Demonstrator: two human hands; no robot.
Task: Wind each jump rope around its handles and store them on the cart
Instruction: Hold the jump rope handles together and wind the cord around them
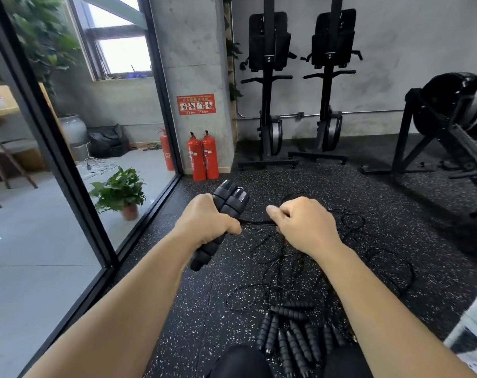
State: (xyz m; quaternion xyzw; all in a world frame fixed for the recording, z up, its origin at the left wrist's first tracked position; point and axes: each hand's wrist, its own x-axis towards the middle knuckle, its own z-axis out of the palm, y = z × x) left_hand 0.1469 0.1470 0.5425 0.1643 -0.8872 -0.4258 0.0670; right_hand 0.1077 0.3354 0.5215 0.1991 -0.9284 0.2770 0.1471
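Our left hand [207, 223] curls its fingers around the two handles [230, 199], held side by side above the floor [204, 296]. Our right hand [305, 226] pinches the cord [256, 222], which runs tight to the handles. We judge the winding is only beginning. We should hold the cord tense and lay each turn beside the last. The other ropes [286, 334] lie on the floor.

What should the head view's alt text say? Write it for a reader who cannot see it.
A person's left hand holds two black foam jump rope handles together while the right hand grips the thin black cord stretched from them. More black ropes lie tangled on the speckled gym floor, and two red fire extinguishers stand by a concrete pillar.
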